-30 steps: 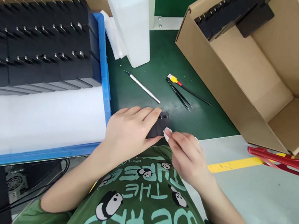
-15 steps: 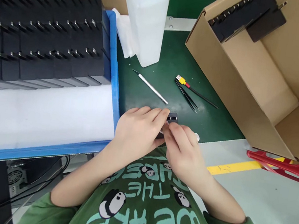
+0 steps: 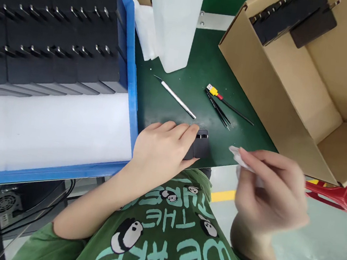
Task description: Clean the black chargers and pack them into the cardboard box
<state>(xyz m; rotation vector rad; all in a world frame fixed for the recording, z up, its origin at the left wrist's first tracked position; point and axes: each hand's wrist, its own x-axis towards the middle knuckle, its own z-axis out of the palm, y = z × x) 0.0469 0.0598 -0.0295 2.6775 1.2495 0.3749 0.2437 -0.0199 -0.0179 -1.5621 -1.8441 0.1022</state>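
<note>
Left hand (image 3: 161,149) clamps a black plug adapter (image 3: 199,144) against the near edge of the green mat (image 3: 194,69), fingers curled over its top, thumb under the near side; two metal prongs show on the adapter's top face. Right hand (image 3: 272,192) is lifted off to the right, apart from the adapter, motion-blurred, fingertips pinched on a small white wipe (image 3: 240,158) that sticks out toward the adapter without touching it. On the mat behind the left hand lies a silver scribe-like metal tool (image 3: 177,99), angled, near but not touching the fingers. Right of that, black tweezers (image 3: 217,110) and a thin black cable with a yellow-red USB plug (image 3: 213,91) lie crossed together. A white plastic bottle (image 3: 175,19) stands upright at the back of the mat, with a white folded cloth or bag (image 3: 145,28) beside it on its left. Blue tray (image 3: 131,82) on the left holds rows of black adapters (image 3: 52,33) standing prongs up, and white foam sheet (image 3: 48,130) covers the near part of the tray. Open cardboard box (image 3: 276,96) on the right, tipped toward the person, has a row of black adapters (image 3: 291,15) stacked in its far corner. Red plastic stool (image 3: 344,195) shows just beyond the box's near corner. Green panda shirt (image 3: 173,232) fills the bottom.
</note>
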